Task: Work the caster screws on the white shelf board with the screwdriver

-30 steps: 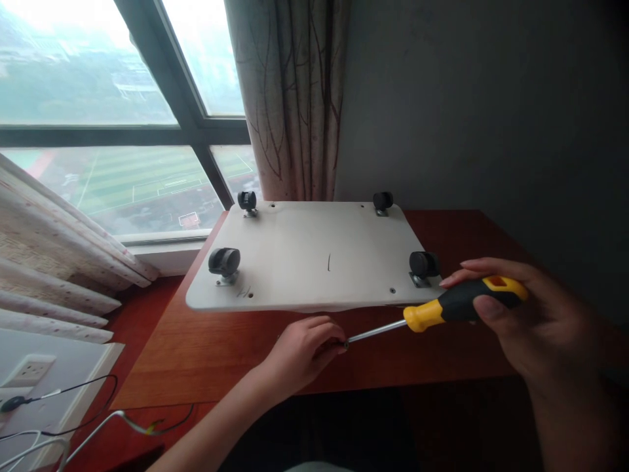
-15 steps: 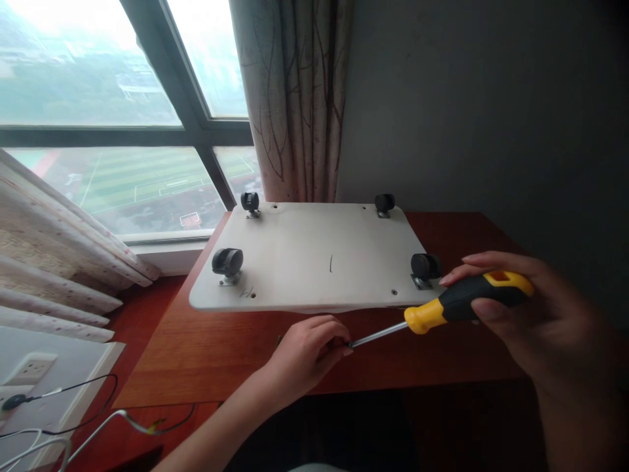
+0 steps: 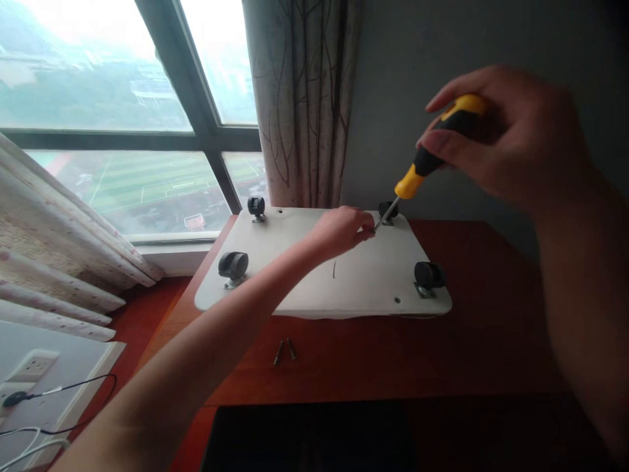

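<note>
My right hand (image 3: 496, 141) is wrapped round the yellow and black handle of a screwdriver (image 3: 423, 160), raised over the far right of the board, its shaft slanting down to the left. At the screwdriver's tip, the fingers of my left hand (image 3: 346, 229) are pinched together; what they hold there is too small and hidden to make out. Beneath both lies a white board (image 3: 304, 288) with black casters at its corners, among them the near right caster (image 3: 429, 275) and the far right caster (image 3: 388, 210), partly behind the shaft. A hole (image 3: 397, 299) shows near the front right.
Two screws (image 3: 285, 351) lie on the reddish-brown wooden table (image 3: 363, 360) in front of the board. A curtain (image 3: 304, 98) and a grey wall stand behind, with a window at left. Cables (image 3: 63, 393) run from wall sockets at lower left.
Both hands have moved up and away from the table's front, over the board's far right. The screwdriver has come along and now points more steeply downward. Two screws on the table have come into view.
</note>
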Tool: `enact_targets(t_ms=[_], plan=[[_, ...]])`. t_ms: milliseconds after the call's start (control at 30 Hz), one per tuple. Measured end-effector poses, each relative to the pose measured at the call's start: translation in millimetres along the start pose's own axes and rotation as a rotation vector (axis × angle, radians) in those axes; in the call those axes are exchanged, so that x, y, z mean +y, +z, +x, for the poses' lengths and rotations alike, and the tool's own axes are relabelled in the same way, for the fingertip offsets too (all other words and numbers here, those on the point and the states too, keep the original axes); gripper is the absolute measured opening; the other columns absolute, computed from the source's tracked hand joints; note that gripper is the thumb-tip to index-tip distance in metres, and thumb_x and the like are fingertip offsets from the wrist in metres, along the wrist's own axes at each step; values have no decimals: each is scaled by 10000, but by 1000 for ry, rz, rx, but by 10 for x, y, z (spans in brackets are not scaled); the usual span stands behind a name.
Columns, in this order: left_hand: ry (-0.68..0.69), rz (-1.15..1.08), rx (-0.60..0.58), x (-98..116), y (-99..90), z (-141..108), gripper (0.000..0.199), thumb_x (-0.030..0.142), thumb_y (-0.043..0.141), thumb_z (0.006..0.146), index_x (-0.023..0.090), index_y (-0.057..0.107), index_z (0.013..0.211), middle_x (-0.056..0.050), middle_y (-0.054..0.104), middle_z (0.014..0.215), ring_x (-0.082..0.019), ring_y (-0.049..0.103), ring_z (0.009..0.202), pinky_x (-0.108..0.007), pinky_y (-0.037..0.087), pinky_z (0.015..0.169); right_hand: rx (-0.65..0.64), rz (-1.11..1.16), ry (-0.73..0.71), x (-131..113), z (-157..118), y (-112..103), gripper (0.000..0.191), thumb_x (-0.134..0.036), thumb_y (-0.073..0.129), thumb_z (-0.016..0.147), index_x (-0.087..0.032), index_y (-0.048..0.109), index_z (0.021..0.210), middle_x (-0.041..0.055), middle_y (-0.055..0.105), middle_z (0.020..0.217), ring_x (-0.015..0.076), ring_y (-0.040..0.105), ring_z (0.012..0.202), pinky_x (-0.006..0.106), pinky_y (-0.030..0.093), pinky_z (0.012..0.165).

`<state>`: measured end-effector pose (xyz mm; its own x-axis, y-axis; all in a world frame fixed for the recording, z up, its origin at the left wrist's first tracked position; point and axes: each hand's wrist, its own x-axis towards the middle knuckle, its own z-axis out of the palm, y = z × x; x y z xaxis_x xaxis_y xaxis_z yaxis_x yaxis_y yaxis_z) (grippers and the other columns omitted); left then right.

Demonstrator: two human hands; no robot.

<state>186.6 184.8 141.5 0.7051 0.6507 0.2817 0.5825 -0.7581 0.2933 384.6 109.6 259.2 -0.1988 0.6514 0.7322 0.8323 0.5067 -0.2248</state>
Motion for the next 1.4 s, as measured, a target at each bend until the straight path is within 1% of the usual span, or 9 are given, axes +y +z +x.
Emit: enact_targets(t_ms=[100,200,300,467,867,1000,1100,1267,1400], plan=[[-58,27,16,-214,125,453,112,243,682,880,219,787,910,-55,752,948,-222,669,886,-290,449,708,-36,-26,-60,264,279,295,330,-475,712,870,-256,689,1115,0,660,861,160,633,771,321,509,715],[-118,26,26,-354,278,744,122,242,692,858,224,800,912,-66,749,939,-240,671,903,-311,466,732,-82,-92,-39,512,457,534,304,-449,717,858,-253,696,1091,15,671,884,173,611,768,332,503,747],[-172,17,35,-443,403,908,138,255,703,842,234,807,929,-74,747,949,-248,672,902,-322,476,741,-122,-125,-5,700,547,672,319,-457,693,864,-260,687,1114,27,681,935,190,605,810,345,497,801],[-223,-2,36,-538,507,1033,171,269,692,841,253,813,961,-71,751,991,-246,671,911,-328,484,766,-118,-114,32,871,593,771,329,-450,687,857,-250,689,1117,26,688,943,185,616,803,337,499,810],[-253,2,4,-597,595,1108,194,277,685,847,266,814,993,-66,753,1022,-246,675,946,-329,499,792,-124,-73,45,1043,623,877,335,-436,712,842,-241,694,1114,20,689,923,189,655,796,360,538,820],[-261,21,-24,-607,635,1086,213,260,677,856,264,806,1025,-72,749,1045,-251,679,966,-333,509,802,-149,-73,67,1115,609,956,353,-455,696,848,-236,686,1124,28,686,903,207,661,823,389,534,845],[-256,44,-50,-611,630,1047,226,278,671,873,268,792,1064,-68,744,1088,-249,676,999,-326,511,821,-173,-77,93,1177,592,1006,376,-502,662,855,-251,674,1135,43,690,950,235,671,881,415,534,864],[-240,117,-98,-552,456,906,298,249,653,888,268,743,1172,-73,712,1205,-261,656,1078,-331,510,859,-226,-100,158,1228,565,1019,417,-600,584,879,-344,632,1204,56,705,1056,293,660,1042,451,529,879],[-207,182,-143,-366,181,631,287,269,651,889,244,744,1159,-98,719,1161,-295,668,1040,-358,512,822,-218,-232,219,1170,602,1000,433,-645,623,844,-305,650,1111,85,708,1053,315,646,1034,481,518,892]])
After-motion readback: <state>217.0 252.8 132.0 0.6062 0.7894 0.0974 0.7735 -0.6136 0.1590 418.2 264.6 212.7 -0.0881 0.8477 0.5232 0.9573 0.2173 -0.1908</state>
